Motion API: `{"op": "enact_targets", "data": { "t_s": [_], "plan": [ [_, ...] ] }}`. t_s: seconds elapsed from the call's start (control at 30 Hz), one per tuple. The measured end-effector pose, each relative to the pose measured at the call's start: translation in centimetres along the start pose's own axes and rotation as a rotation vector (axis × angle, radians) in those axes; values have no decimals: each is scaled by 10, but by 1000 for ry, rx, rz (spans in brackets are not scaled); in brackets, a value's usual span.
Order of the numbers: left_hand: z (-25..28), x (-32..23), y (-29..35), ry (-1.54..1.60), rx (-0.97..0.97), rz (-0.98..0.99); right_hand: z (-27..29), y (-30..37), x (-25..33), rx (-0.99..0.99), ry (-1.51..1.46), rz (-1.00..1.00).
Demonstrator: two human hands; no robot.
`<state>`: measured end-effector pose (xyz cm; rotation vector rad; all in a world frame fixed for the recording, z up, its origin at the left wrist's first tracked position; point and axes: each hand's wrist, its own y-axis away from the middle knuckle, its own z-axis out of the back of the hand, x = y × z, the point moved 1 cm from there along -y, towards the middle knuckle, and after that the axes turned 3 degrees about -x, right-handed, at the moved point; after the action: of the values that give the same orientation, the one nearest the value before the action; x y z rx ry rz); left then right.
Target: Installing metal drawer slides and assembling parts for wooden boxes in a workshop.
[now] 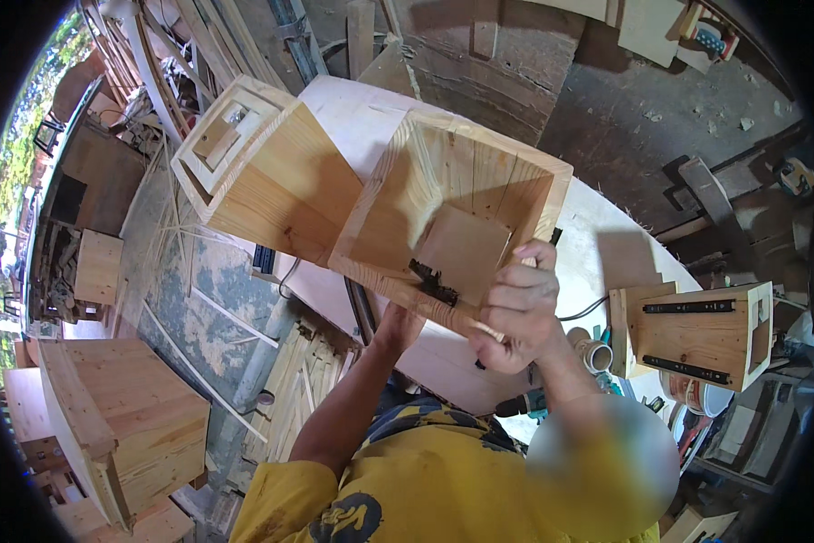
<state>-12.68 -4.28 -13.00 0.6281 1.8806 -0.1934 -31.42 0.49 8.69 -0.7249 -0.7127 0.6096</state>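
An open pine box (493, 195) stands tilted in front of me over a pale work surface. My right hand (520, 312) is closed around its near right edge, thumb toward me. At the near rim my left hand (399, 328) reaches against the underside; the box hides its fingers. A black metal drawer slide (434, 282) shows inside the near wall. A loose light panel or opening appears on the inner floor of the box; I cannot tell which. Touching or close to its left side is another wooden cabinet (285, 181) with a recessed frame at its end.
The pale worktop (443, 362) lies beneath the box. At right sits a small wooden drawer (696, 330) with black slides, beside a round tin (595, 355) and a teal cordless drill (524, 404). Wooden cabinets (122, 416) stand lower left; wood strips (303, 371) lie on the floor.
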Motion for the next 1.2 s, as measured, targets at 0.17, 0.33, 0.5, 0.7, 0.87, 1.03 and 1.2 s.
{"op": "enact_targets", "data": {
  "t_s": [0.17, 0.33, 0.5, 0.7, 0.87, 1.03, 1.2],
  "plan": [
    [2, -15, 8, -438, 56, -120, -21, 15, 11, 46, 13, 7],
    [20, -30, 14, -251, 34, -31, -19, 26, 17, 81, 79, 21],
    [53, -60, 32, -81, 26, 26, -24, 27, 33, 161, 82, 42],
    [36, -146, 75, 126, 191, 59, -27, 37, 62, 265, 137, 19],
    [35, -156, 108, -324, -16, -25, -33, 42, 88, 375, 129, -100],
    [45, -154, 111, -176, 12, 259, -31, 47, 120, 368, 122, -149],
    [55, -148, 123, -47, 112, 282, -34, 63, 127, -522, 70, -798]
  ]
}}
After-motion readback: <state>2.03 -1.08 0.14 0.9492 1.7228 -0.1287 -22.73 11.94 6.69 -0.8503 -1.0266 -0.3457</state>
